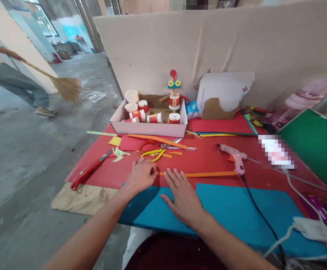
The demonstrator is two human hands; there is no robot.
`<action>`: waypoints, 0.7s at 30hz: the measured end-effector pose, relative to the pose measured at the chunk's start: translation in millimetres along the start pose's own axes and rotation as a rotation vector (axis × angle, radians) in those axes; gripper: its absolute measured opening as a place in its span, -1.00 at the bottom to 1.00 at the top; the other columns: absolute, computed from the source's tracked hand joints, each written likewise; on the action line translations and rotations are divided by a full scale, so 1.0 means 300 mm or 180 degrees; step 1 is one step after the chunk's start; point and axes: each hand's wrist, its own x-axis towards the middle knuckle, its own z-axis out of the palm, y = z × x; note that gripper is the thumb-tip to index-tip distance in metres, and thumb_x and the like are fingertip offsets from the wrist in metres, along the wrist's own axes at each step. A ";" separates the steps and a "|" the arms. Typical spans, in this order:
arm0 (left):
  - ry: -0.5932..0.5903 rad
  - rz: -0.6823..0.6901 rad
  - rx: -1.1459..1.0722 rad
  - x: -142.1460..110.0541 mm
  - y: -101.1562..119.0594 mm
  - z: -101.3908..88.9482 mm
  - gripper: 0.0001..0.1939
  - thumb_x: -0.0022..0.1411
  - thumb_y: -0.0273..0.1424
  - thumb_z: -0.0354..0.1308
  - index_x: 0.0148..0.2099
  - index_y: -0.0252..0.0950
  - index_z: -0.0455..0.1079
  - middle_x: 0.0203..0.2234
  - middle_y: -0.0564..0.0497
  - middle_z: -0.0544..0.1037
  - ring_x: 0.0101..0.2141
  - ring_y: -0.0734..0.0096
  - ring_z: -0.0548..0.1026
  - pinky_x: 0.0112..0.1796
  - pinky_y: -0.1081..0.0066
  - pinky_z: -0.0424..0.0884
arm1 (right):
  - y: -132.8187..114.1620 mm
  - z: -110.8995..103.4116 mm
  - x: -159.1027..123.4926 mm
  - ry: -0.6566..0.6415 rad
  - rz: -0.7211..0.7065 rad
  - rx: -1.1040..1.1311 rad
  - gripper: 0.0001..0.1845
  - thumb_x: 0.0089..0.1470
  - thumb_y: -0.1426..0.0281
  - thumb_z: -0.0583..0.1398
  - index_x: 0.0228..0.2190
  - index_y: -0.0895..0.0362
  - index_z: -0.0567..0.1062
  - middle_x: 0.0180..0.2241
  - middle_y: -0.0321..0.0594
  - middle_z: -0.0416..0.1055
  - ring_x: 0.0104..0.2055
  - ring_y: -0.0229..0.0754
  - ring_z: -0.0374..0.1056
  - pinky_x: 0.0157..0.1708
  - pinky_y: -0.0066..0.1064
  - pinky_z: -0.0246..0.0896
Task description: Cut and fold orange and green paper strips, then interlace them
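Observation:
A long orange paper strip [208, 174] lies across the red sheet. My left hand [141, 175] is closed at the strip's left end, its fingers curled and partly hidden. Stretched flat, my right hand [183, 197] rests with its fingertips at the strip, fingers apart. The strip's right end reaches the handle of a pink glue gun [238, 159]. Just beyond my left hand are a yellow-handled tool [153, 154] and red-handled scissors [149, 145], with another orange strip [158, 139] lying over the scissors.
A box [152, 129] holds several paper cups and a spring-armed cup figure [174, 99]. A red utility knife [89, 170] and green paper scraps [120, 154] lie left. Blue sheets [236, 210] line the front; a black cord [260, 213] crosses them. Someone holds a broom [65, 86] at far left.

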 end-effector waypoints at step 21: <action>0.0919 0.1000 0.0925 -0.198 0.084 0.173 -0.42 0.41 -0.16 -0.24 0.22 -0.47 0.28 0.17 -0.26 0.37 0.20 0.10 0.29 0.21 0.08 0.18 | 0.048 -0.071 -0.049 -0.0208 -0.0254 -0.0073 -0.38 0.24 0.30 0.05 0.27 0.23 0.14 0.31 -0.07 0.08 0.38 -0.01 -0.13 0.34 -0.02 -0.16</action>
